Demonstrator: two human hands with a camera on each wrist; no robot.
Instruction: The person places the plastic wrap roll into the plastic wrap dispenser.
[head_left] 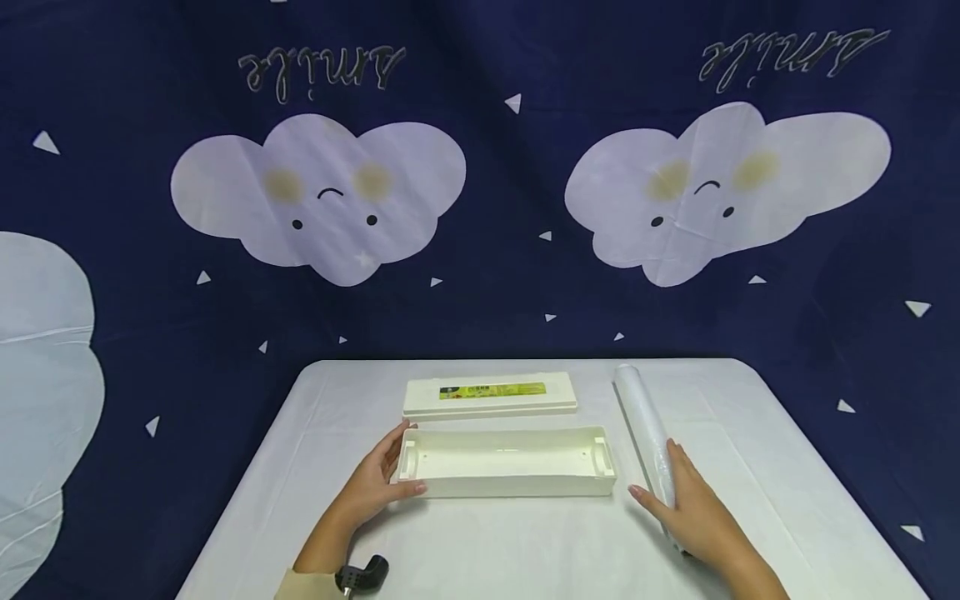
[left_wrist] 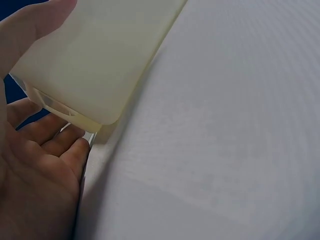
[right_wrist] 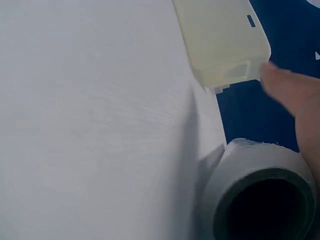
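A long cream plastic box (head_left: 517, 486), uncovered at the top, lies crosswise on the white table. My left hand (head_left: 375, 483) holds its left end, thumb along the front wall and fingers round the end. In the left wrist view, the thumb lies on the box's front wall (left_wrist: 105, 60) and the other fingers are near its end corner. To the right is a roll of clear plastic wrap (head_left: 645, 417), slanting away from me. My right hand (head_left: 697, 508) grips its near part, thumb on the left side. The right wrist view shows the roll's hollow core.
Behind the box lies a matching cream lid (head_left: 491, 408) with a green-yellow label (head_left: 492, 390). The table (head_left: 525, 550) ends at a dark blue curtain (head_left: 510, 183) printed with clouds. A black strap device (head_left: 363, 575) sits on the left wrist.
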